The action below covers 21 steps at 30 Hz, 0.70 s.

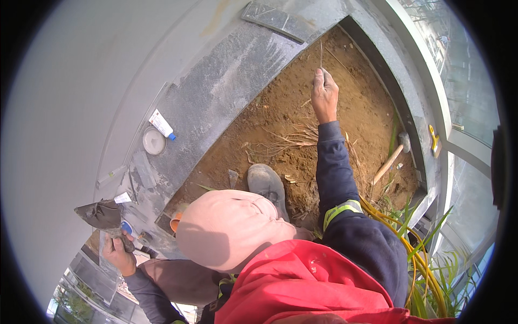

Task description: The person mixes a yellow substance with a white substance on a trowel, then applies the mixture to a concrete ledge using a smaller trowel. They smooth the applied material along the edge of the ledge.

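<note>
My left hand [120, 256] grips the handle of a trowel [99, 214], whose blade is coated with dark grey paste. Close beside the blade are a white packet [122, 198] and a small blue-and-white round item [127, 227]. My right hand [325, 96] reaches out over bare brown soil [286, 108], pinching a thin, pale stalk-like strip [321, 49] that points away from me; its exact kind is unclear. Dry stalks [291, 137] lie on the soil near my right forearm. My shoe [266, 186] rests on the soil between my arms.
Grey stone slabs [210, 81] border the soil, with a loose offcut [273, 21] on top. A white tube [162, 124] lies beside a round tub [154, 141]. To the right are a mallet [389, 163], a yellow-handled tool [434, 139], a yellow hose [429, 267] and green plants.
</note>
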{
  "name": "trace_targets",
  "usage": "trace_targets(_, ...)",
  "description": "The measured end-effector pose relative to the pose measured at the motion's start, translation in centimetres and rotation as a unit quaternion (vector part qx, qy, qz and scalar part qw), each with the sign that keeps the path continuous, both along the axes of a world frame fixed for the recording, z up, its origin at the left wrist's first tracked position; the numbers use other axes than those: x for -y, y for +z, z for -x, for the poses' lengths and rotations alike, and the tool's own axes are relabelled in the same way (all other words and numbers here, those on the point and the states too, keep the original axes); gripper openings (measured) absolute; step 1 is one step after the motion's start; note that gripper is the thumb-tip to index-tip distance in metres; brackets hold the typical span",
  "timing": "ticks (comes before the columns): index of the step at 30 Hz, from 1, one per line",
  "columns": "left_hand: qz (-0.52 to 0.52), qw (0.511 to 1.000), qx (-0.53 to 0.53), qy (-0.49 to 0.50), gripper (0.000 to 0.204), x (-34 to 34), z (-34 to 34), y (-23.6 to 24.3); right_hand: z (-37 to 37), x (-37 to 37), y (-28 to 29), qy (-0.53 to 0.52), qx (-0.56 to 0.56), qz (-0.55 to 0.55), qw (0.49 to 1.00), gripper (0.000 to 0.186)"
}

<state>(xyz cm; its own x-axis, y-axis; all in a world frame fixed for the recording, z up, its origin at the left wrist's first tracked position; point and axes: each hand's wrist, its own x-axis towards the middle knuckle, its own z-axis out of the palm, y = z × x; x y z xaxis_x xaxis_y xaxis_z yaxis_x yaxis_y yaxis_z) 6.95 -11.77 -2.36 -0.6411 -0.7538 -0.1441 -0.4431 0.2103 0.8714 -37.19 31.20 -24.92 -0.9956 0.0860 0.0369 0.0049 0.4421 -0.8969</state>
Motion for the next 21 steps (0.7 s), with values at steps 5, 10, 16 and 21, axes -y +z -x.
trace_targets(5, 0.008, 0.999, -0.009, -0.036, 0.042, 0.4, -0.9, 0.4, 0.6, -1.8, -5.1, 0.012, 0.097, 0.109, 0.989, 0.046)
trace_targets(10, 0.003, 0.999, 0.0, -0.038, 0.044, 1.4, -2.1, 2.2, 2.2, 0.8, -7.0, -0.051, 0.154, 0.205, 0.965, 0.04)
trace_targets(16, 0.029, 0.998, -0.003, -0.048, 0.044, 1.7, -3.3, 5.1, 1.5, 2.0, -10.4, 0.005, 0.196, 0.259, 0.946, 0.043)
trace_targets(21, 0.013, 0.999, -0.01, -0.032, 0.045, 2.4, -5.1, 3.9, -0.3, 2.3, -13.9, 0.013, 0.115, 0.199, 0.973, 0.042)
